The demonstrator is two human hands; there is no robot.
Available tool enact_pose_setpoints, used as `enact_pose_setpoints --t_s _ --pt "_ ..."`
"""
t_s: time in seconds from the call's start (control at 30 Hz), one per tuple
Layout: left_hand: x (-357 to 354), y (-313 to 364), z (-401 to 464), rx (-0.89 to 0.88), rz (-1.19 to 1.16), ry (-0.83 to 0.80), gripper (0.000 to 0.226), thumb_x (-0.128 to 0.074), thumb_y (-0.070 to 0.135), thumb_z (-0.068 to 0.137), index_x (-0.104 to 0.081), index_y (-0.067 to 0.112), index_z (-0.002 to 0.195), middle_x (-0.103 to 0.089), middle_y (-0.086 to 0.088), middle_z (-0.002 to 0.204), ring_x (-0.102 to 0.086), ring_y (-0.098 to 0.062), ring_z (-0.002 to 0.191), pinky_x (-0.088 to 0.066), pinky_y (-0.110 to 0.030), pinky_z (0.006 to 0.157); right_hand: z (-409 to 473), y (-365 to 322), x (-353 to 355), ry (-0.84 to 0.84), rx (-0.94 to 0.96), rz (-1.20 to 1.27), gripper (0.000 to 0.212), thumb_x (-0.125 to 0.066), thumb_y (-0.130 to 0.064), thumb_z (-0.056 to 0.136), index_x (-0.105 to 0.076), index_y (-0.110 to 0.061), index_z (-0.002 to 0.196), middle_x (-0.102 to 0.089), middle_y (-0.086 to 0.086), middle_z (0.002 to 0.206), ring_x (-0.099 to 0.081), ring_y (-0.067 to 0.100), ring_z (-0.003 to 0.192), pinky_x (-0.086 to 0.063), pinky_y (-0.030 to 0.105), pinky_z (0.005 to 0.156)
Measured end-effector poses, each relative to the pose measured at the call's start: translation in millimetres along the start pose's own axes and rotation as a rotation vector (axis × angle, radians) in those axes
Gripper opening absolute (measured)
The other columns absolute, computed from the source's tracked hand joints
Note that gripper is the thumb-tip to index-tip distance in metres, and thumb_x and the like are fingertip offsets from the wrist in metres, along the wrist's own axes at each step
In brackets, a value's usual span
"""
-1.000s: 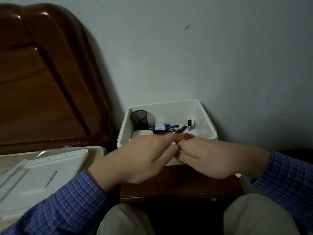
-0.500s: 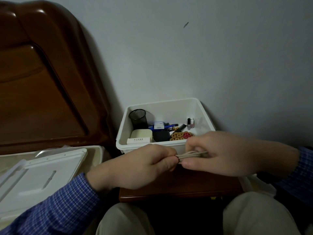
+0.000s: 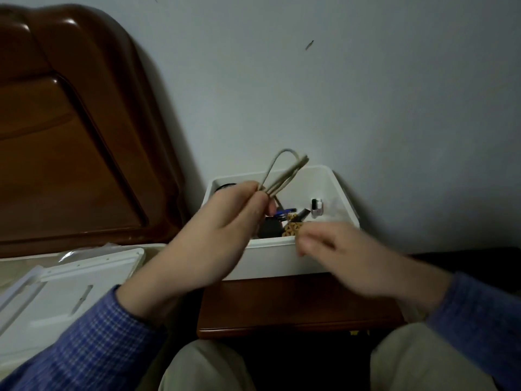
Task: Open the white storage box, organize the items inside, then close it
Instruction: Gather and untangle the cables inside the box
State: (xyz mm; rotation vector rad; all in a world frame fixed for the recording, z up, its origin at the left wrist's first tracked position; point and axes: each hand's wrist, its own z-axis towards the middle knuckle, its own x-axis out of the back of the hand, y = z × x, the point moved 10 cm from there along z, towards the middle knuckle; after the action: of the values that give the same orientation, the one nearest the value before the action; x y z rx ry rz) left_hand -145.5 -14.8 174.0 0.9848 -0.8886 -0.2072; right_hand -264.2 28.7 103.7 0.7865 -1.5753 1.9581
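Note:
The white storage box [image 3: 284, 256] stands open on a dark wooden nightstand [image 3: 296, 303] against the wall. My left hand [image 3: 222, 235] is raised over the box's left half and pinches a folded bundle of pale cord [image 3: 284, 172] that sticks up and to the right. My right hand [image 3: 346, 255] hovers blurred at the box's front right rim, fingers loosely curled, holding nothing visible. Inside the box lie a small bottle [image 3: 316, 208], a blue pen [image 3: 284, 212], a black item [image 3: 272, 227] and a patterned brown piece [image 3: 291, 228]. The box's left part is hidden by my hand.
The box's white lid [image 3: 64, 289] lies flat on the bed to the left. A brown wooden headboard [image 3: 70, 131] rises behind it. A grey wall is directly behind the box. My knees [image 3: 205, 368] are below the nightstand's front edge.
My left hand has lifted the folded cord up over the box. My right hand has let go of the cord and dropped to the box's front right rim. The camera has tilted down.

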Motion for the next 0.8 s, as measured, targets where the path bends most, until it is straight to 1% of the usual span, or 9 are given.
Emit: enact_pose_setpoints --t_s 0.1,0.2,0.3,0.43,0.5,0.57,0.63,0.7,0.8 --pt "-9 -28 12 0.049 0.59 0.1 0.016 -0.045 0.018 0.102 -0.053 0.014 0.089 -0.062 -0.003 0.082 -0.059 -0.023 0.076 -0.038 -0.031 0.065 -16 -23 -36 0.02 0.093 -0.133 0.024 -0.039 -0.048 0.1 -0.051 -0.034 0.084 -0.059 -0.008 0.073 -0.058 0.009 0.072 -0.05 0.042 0.071" --pt "-48 -60 9 0.064 0.806 -0.165 0.014 -0.049 0.009 0.094 -0.043 0.021 0.09 -0.061 -0.004 0.097 -0.062 -0.03 0.093 -0.047 -0.04 0.076 -23 -55 -42 -0.046 0.152 -0.31 0.023 -0.033 -0.049 0.102 -0.039 -0.039 0.083 -0.054 -0.011 0.073 -0.054 0.011 0.07 -0.044 0.038 0.066" --pt "-75 -60 -11 -0.078 0.686 -0.448 0.016 -0.053 0.013 0.097 -0.061 0.018 0.109 -0.067 -0.003 0.113 -0.063 -0.021 0.104 -0.049 -0.038 0.09 -20 -77 -9 -0.005 0.244 -0.472 0.02 -0.034 -0.045 0.103 -0.045 -0.036 0.089 -0.063 -0.01 0.091 -0.059 0.012 0.085 -0.045 0.034 0.074" --pt "-85 -20 -35 -0.204 0.298 -0.522 0.017 -0.049 0.022 0.106 -0.063 0.016 0.101 -0.064 0.006 0.097 -0.059 -0.008 0.09 -0.048 -0.026 0.082 -5 -69 45 0.06 0.255 -0.402 0.021 -0.048 -0.048 0.096 -0.062 -0.034 0.088 -0.058 -0.022 0.072 -0.055 -0.002 0.071 -0.04 0.017 0.065" --pt "-76 0 -36 -0.216 0.137 -0.444 0.021 -0.049 0.023 0.106 -0.063 0.013 0.096 -0.06 0.009 0.089 -0.057 -0.001 0.085 -0.045 -0.021 0.077 6 -46 53 0.061 0.19 -0.235 0.022 -0.058 -0.046 0.096 -0.065 -0.029 0.084 -0.057 -0.019 0.061 -0.053 -0.002 0.06 -0.037 0.013 0.058" --pt "-57 8 -30 -0.21 0.042 -0.271 0.03 -0.046 0.03 0.106 -0.061 0.011 0.089 -0.054 0.008 0.077 -0.049 0.001 0.074 -0.043 -0.02 0.068 11 -23 40 0.019 0.099 -0.094 0.025 -0.057 -0.041 0.098 -0.068 -0.023 0.085 -0.064 -0.006 0.068 -0.058 0.005 0.062 -0.047 0.027 0.062" --pt "-32 3 -22 -0.158 0.017 -0.05 0.035 -0.046 0.038 0.103 -0.058 0.015 0.079 -0.044 0.005 0.065 -0.04 -0.006 0.06 -0.038 -0.024 0.055 7 -14 21 0.01 0.075 -0.066 0.026 -0.05 -0.039 0.1 -0.067 -0.025 0.087 -0.065 0.0 0.074 -0.061 0.019 0.068 -0.05 0.04 0.065" --pt "-15 -8 -16 -0.1 0.065 0.115 0.037 -0.049 0.035 0.104 -0.055 0.015 0.073 -0.039 0.009 0.059 -0.035 -0.002 0.055 -0.032 -0.019 0.05 -1 -15 1 0.006 0.067 -0.091 0.027 -0.044 -0.046 0.098 -0.062 -0.032 0.084 -0.061 -0.006 0.072 -0.058 0.012 0.066 -0.049 0.036 0.063" --pt "-7 -26 -9 -0.034 0.169 0.23 0.031 -0.053 0.03 0.102 -0.058 0.02 0.074 -0.048 0.012 0.058 -0.044 -0.002 0.055 -0.032 -0.013 0.052 -11 -32 -20 -0.019 0.113 -0.161 0.029 -0.039 -0.048 0.099 -0.055 -0.031 0.082 -0.058 -0.01 0.072 -0.057 0.008 0.071 -0.049 0.036 0.066"
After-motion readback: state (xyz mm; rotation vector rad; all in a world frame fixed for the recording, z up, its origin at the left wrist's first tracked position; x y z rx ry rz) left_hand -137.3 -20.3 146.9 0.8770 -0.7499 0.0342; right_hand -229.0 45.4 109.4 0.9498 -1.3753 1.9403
